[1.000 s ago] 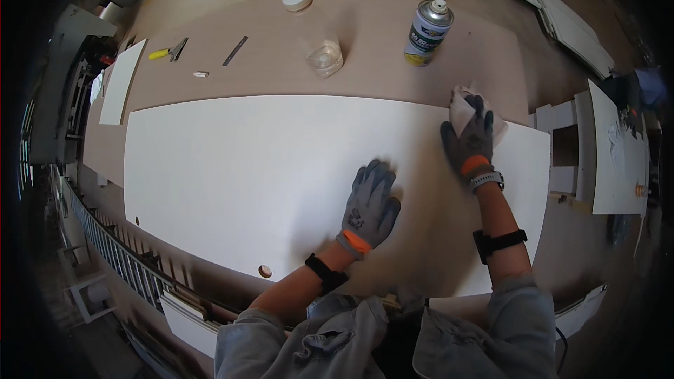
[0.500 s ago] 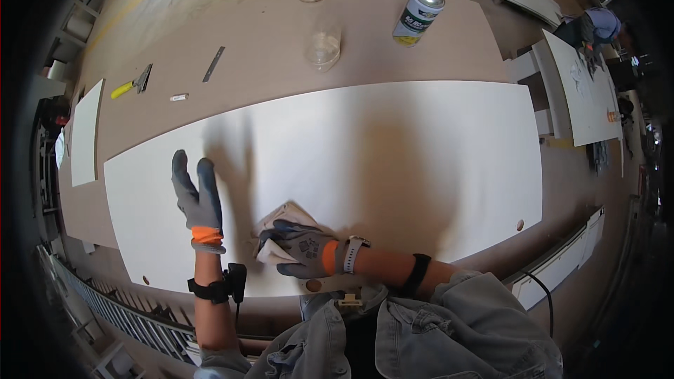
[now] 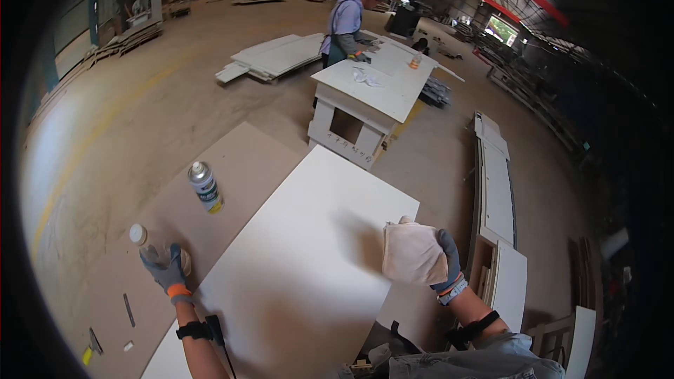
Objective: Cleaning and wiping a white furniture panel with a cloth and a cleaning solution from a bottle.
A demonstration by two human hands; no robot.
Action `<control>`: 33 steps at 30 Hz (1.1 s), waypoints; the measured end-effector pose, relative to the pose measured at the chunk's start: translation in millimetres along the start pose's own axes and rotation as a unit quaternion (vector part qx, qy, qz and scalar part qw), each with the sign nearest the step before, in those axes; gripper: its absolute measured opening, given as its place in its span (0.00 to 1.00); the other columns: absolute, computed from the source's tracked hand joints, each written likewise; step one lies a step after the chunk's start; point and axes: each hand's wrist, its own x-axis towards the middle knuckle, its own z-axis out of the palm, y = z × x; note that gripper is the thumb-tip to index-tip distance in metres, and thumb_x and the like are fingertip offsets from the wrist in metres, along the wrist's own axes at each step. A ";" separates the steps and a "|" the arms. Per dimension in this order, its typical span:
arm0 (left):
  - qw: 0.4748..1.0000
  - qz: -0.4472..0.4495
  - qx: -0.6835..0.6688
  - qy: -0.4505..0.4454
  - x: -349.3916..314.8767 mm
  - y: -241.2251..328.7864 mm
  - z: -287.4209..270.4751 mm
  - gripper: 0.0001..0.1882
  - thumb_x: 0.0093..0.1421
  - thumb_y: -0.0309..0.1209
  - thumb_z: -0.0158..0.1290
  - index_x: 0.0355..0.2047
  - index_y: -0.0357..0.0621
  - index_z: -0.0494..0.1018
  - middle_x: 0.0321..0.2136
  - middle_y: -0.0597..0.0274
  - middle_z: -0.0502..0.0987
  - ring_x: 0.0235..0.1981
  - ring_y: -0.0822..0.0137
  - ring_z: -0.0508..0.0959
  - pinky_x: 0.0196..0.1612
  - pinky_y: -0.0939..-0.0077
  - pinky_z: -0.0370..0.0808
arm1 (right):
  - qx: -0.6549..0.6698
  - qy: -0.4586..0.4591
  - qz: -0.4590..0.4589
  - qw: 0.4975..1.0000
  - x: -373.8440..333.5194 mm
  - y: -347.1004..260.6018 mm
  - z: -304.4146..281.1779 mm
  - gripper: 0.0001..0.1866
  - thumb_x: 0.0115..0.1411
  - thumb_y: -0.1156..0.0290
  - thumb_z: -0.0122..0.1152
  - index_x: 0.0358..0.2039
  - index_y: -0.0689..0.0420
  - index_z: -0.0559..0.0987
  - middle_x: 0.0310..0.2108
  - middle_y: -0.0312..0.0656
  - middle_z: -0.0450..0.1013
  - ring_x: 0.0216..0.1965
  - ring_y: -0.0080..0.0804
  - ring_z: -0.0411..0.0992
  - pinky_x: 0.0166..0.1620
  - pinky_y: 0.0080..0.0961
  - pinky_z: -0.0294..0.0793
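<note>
My right hand (image 3: 444,261), in a grey glove with an orange cuff, holds a folded white cloth (image 3: 413,253) raised just above the near right part of a large white panel (image 3: 302,267). My left hand (image 3: 166,271), gloved the same way, is off the panel's left edge on the brown board (image 3: 232,168). It is closed over a small clear round container (image 3: 184,260), which it mostly hides. A white round lid (image 3: 138,234) lies just beyond the fingers. A spray can (image 3: 205,187) stands upright farther out.
A dark flat tool (image 3: 128,309) and a yellow-tipped tool (image 3: 89,348) lie on the board at the lower left. A person (image 3: 346,22) works at a white table (image 3: 379,91) ahead. Long white panels (image 3: 495,189) are stacked on the right, with more sheets (image 3: 274,56) on the floor.
My head has lifted from the panel toward the workshop. My left hand left the panel and reached the clear container. My right hand lifted the cloth off the surface.
</note>
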 end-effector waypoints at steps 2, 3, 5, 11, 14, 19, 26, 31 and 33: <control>0.995 -0.024 0.088 -0.029 2.8 17.8 3.5 0.45 0.44 0.38 0.68 0.60 0.37 0.57 0.56 0.50 0.66 0.58 0.56 0.66 0.60 0.63 0.63 | 0.028 -0.011 -0.024 0.999 -18.9 -9.7 -13.6 0.40 0.60 0.50 0.50 0.65 0.62 0.53 0.65 0.48 0.55 0.64 0.44 0.57 0.66 0.41 0.52; 0.996 -0.010 0.078 -0.040 -0.1 25.7 2.0 0.45 0.44 0.38 0.68 0.60 0.37 0.57 0.56 0.50 0.66 0.58 0.56 0.66 0.60 0.63 0.63 | 0.007 0.024 -0.016 1.000 -22.9 -7.9 -28.2 0.39 0.60 0.51 0.49 0.65 0.62 0.54 0.64 0.49 0.56 0.63 0.44 0.58 0.66 0.42 0.52; 0.993 0.004 0.101 -0.063 -13.9 46.0 -4.3 0.40 0.44 0.35 0.67 0.55 0.37 0.62 0.52 0.52 0.68 0.54 0.58 0.69 0.58 0.65 0.65 | -0.001 0.050 -0.001 0.999 -23.6 0.4 -42.4 0.35 0.62 0.55 0.47 0.64 0.60 0.56 0.64 0.48 0.58 0.62 0.43 0.59 0.65 0.42 0.53; 0.968 0.123 0.058 -0.209 -68.2 168.4 -25.5 0.38 0.41 0.34 0.66 0.52 0.38 0.62 0.46 0.54 0.70 0.49 0.59 0.71 0.54 0.66 0.66 | 0.107 -0.040 0.090 0.989 15.9 25.3 -39.1 0.31 0.63 0.56 0.46 0.64 0.57 0.60 0.62 0.44 0.61 0.61 0.41 0.62 0.64 0.44 0.56; 0.915 0.226 0.129 -0.309 -98.6 228.3 -35.6 0.42 0.36 0.34 0.68 0.52 0.38 0.63 0.45 0.53 0.72 0.47 0.55 0.73 0.51 0.63 0.70 | 0.143 -0.073 0.134 0.978 41.2 33.4 -28.9 0.32 0.63 0.54 0.45 0.63 0.57 0.60 0.62 0.44 0.61 0.61 0.41 0.63 0.64 0.44 0.56; 0.807 0.380 0.221 -0.394 -147.2 297.2 -25.8 0.40 0.32 0.34 0.69 0.49 0.38 0.67 0.40 0.50 0.74 0.43 0.48 0.74 0.47 0.59 0.71 | 0.153 -0.145 0.206 0.956 55.5 20.4 -5.1 0.32 0.64 0.52 0.45 0.63 0.57 0.60 0.61 0.46 0.62 0.60 0.41 0.63 0.63 0.44 0.59; 0.714 0.312 0.397 -0.485 -208.5 336.4 -8.0 0.39 0.36 0.40 0.66 0.50 0.42 0.67 0.41 0.55 0.74 0.42 0.53 0.74 0.47 0.64 0.71 | 0.016 -0.154 0.148 0.977 65.1 32.1 -12.9 0.31 0.65 0.53 0.43 0.62 0.61 0.60 0.59 0.48 0.63 0.58 0.41 0.65 0.61 0.40 0.63; 0.624 0.229 0.527 -0.529 -230.4 345.9 12.4 0.38 0.40 0.46 0.62 0.51 0.44 0.66 0.39 0.56 0.73 0.42 0.56 0.74 0.45 0.67 0.72 | 0.109 -0.210 0.202 0.950 62.7 31.3 -17.1 0.30 0.66 0.54 0.41 0.61 0.62 0.61 0.58 0.48 0.64 0.57 0.40 0.65 0.61 0.39 0.63; 0.557 0.216 0.575 -0.559 -232.9 350.5 20.5 0.37 0.43 0.47 0.60 0.52 0.44 0.65 0.39 0.56 0.73 0.41 0.57 0.74 0.44 0.66 0.72 | 0.088 -0.218 0.207 0.950 63.7 30.5 -20.8 0.31 0.65 0.53 0.41 0.63 0.61 0.58 0.59 0.48 0.63 0.59 0.40 0.63 0.61 0.38 0.62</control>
